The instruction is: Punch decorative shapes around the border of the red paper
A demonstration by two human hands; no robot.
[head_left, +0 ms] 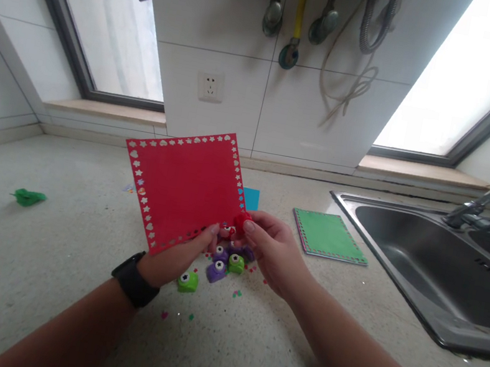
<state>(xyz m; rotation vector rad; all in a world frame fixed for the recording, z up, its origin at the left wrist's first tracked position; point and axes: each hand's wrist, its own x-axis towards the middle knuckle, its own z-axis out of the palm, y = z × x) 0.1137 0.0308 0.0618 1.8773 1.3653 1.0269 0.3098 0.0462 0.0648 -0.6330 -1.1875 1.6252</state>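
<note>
A red sheet of paper (186, 192), tilted up above the counter, has small stars and hearts cut through along its edges. My left hand (189, 247) grips it at the lower edge, thumb in front. At the sheet's lower right corner, my right hand (276, 249) is closed on a small red craft punch (242, 222), which sits against the paper's edge. Below the hands lie more punches: a purple one (217, 271), a green one (236, 263) and another green one (188, 281), with others partly hidden. Tiny paper cutouts (237, 294) are scattered around them.
A stack of coloured sheets (330, 236), green on top, lies to the right beside the steel sink (404, 249). Part of a blue sheet (250, 198) shows behind the red one. A crumpled green piece (29, 198) lies at the left of the counter (67, 278).
</note>
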